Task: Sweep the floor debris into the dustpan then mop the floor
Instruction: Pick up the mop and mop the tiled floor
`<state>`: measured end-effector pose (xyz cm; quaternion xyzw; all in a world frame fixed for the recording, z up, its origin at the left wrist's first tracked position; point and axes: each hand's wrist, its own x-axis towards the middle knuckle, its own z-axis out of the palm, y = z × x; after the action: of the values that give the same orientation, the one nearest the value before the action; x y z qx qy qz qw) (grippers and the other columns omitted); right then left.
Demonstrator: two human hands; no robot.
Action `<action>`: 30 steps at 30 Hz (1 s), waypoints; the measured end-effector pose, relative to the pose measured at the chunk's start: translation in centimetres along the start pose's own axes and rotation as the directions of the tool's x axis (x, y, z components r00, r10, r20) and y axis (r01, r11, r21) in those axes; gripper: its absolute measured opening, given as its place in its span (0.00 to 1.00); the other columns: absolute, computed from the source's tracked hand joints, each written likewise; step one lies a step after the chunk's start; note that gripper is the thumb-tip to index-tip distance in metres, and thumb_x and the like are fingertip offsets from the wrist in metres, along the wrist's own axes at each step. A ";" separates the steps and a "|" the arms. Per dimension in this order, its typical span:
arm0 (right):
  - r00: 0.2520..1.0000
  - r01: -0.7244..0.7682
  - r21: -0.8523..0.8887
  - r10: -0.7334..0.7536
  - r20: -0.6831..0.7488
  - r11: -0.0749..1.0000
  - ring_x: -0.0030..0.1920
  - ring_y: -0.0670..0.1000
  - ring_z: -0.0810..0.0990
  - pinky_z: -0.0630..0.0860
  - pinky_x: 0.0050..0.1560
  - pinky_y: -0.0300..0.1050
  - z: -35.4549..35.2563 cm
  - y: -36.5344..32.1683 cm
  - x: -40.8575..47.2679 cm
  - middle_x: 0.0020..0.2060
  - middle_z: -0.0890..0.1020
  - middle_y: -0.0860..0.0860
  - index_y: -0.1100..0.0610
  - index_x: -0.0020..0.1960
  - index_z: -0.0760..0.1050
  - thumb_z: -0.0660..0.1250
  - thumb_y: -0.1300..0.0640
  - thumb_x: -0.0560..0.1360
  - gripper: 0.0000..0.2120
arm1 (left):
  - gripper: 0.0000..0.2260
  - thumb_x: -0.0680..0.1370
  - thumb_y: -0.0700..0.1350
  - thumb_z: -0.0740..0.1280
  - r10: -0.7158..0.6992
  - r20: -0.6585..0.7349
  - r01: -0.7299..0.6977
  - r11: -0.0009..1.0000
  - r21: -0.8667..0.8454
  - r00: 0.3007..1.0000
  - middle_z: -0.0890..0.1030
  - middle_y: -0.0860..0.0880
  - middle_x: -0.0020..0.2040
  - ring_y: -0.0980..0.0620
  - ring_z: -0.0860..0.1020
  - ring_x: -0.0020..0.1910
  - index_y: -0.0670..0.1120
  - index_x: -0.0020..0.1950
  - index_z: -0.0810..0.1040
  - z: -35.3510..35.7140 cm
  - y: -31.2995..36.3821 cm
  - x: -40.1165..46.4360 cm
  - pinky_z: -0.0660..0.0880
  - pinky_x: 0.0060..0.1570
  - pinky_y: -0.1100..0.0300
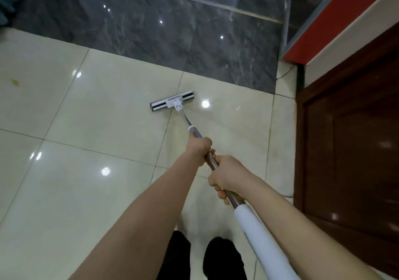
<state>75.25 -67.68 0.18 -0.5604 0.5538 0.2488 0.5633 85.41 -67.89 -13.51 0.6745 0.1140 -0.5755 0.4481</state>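
I see both hands on the mop (201, 138) handle: left hand (199, 148) nearer the mop head (172, 104), right hand (226, 175) just behind, above the white grip. Mop head flat on cream floor tile (75, 193), near the dark marble strip (172, 31). Brown door (349, 150) right of mop.

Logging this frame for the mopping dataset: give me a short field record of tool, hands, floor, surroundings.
tool: mop, head flat on the floor
mop head position: on cream tile, just short of the dark marble tile
left hand: grips the pole, further down
right hand: grips the pole above the white grip sleeve
floor mark: yellowish spot at far left
right side: brown wooden door
dustpan: not in view
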 end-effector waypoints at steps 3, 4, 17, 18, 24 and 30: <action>1.000 0.011 -0.033 -0.010 0.015 0.999 0.16 0.49 0.70 0.72 0.24 0.40 -3.8 -3.1 2.5 0.32 0.74 0.57 0.54 0.62 0.71 0.60 0.69 0.73 0.20 | 0.33 0.76 0.33 0.61 -0.009 -0.019 0.008 0.999 -0.035 1.000 0.71 0.39 0.46 0.50 0.73 0.27 0.55 0.76 0.54 2.0 4.3 2.0 0.72 0.22 0.62; 1.000 0.022 -0.057 -0.021 0.018 0.998 0.16 0.49 0.70 0.72 0.23 0.40 -5.3 -4.2 3.5 0.32 0.75 0.57 0.54 0.62 0.71 0.60 0.69 0.73 0.20 | 0.33 0.77 0.33 0.61 -0.001 -0.030 0.000 0.999 -0.037 1.000 0.71 0.38 0.47 0.50 0.73 0.28 0.55 0.76 0.54 2.8 5.7 2.8 0.72 0.22 0.61; 0.990 0.114 -0.197 -0.095 0.100 0.974 0.19 0.52 0.73 0.70 0.18 0.36 -20.0 -17.2 13.1 0.35 0.74 0.59 0.61 0.58 0.71 0.57 0.70 0.74 0.15 | 0.23 0.77 0.31 0.62 0.069 -0.229 -0.109 0.979 -0.170 0.971 0.70 0.42 0.34 0.51 0.70 0.21 0.44 0.70 0.63 10.0 21.7 11.3 0.70 0.20 0.63; 0.990 0.105 -0.205 -0.084 0.110 0.973 0.19 0.52 0.73 0.69 0.18 0.36 -21.0 -18.2 13.9 0.35 0.74 0.59 0.61 0.58 0.71 0.58 0.70 0.74 0.15 | 0.23 0.77 0.31 0.62 0.060 -0.225 -0.103 0.978 -0.182 0.972 0.70 0.42 0.35 0.51 0.70 0.22 0.45 0.69 0.63 10.4 22.9 11.9 0.70 0.20 0.63; 0.987 0.132 -0.312 -0.097 0.125 0.941 0.17 0.51 0.73 0.73 0.22 0.40 -24.1 -23.2 19.5 0.34 0.76 0.57 0.56 0.56 0.73 0.58 0.68 0.72 0.16 | 0.23 0.75 0.33 0.63 0.016 -0.271 -0.084 0.967 -0.241 0.962 0.71 0.43 0.33 0.51 0.71 0.19 0.49 0.68 0.65 11.0 28.6 17.3 0.71 0.25 0.61; 0.979 0.167 -0.358 -0.112 0.170 0.919 0.18 0.49 0.73 0.72 0.21 0.38 -28.1 -31.9 25.0 0.37 0.77 0.57 0.54 0.59 0.72 0.60 0.67 0.73 0.17 | 0.22 0.75 0.33 0.63 0.030 -0.346 -0.145 0.939 -0.311 0.938 0.73 0.42 0.36 0.52 0.71 0.18 0.47 0.67 0.66 10.5 36.6 23.8 0.71 0.23 0.61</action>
<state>100.83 -109.63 -4.29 -0.6748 0.4128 0.3483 0.5030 110.28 -105.17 -16.41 0.6820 0.2536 -0.4035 0.5548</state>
